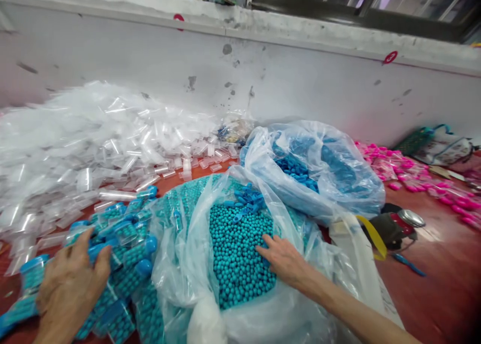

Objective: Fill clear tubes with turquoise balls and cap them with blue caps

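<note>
My left hand (71,281) is over a heap of clear tubes (126,251) filled with teal beads and closed with blue caps. Its thumb and fingers are apart, with nothing seen between them. A large clear plastic bag (188,256) stands open in the middle, full of round teal beads (240,264). At the bag's right side, my right hand (283,259) reaches in with spread fingers, their tips at the bead surface. Several blue plastic caps (250,201) lie on top of the beads near the back.
Empty clear tubes (112,128) form a big pile at back left. Behind the beads stands another bag (338,178) of blue caps (296,173). To the right lie a dark and red device (398,223), a blue tool (409,265) and pink pieces (413,171). A white wall (308,83) rises behind.
</note>
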`<action>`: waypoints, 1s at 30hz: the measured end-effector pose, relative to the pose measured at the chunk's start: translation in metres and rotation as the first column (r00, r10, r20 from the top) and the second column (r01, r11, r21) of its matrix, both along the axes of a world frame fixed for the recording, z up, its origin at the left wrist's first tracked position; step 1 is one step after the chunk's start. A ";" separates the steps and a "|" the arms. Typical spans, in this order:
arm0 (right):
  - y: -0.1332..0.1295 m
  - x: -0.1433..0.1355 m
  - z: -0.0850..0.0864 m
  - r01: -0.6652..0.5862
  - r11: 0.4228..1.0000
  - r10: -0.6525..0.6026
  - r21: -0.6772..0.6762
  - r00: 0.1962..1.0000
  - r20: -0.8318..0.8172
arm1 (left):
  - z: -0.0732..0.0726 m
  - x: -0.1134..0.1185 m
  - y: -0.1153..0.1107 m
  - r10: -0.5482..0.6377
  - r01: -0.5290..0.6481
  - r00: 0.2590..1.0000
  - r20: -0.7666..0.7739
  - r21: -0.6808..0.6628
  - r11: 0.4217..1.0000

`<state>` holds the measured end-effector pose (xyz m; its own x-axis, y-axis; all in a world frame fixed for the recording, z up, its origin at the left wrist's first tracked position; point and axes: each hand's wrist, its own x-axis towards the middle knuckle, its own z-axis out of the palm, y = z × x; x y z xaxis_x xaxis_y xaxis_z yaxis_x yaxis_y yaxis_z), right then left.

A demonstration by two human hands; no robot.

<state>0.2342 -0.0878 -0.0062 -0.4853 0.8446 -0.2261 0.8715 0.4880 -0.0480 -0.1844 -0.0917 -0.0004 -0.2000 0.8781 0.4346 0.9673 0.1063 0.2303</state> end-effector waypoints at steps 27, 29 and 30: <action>0.098 -0.061 0.008 0.115 0.949 -0.089 0.294 0.991 -0.100 | -0.004 0.090 0.046 -0.354 0.353 0.935 -0.002 0.032 0.935; 0.070 -0.069 0.011 0.021 0.992 0.001 0.126 0.985 -0.172 | -0.010 0.070 0.035 -0.293 0.294 0.956 -0.031 0.024 0.956; 0.054 -0.074 0.012 -0.021 1.000 0.018 -0.013 0.971 -0.238 | -0.012 0.063 0.028 -0.272 0.273 0.961 -0.041 0.016 0.962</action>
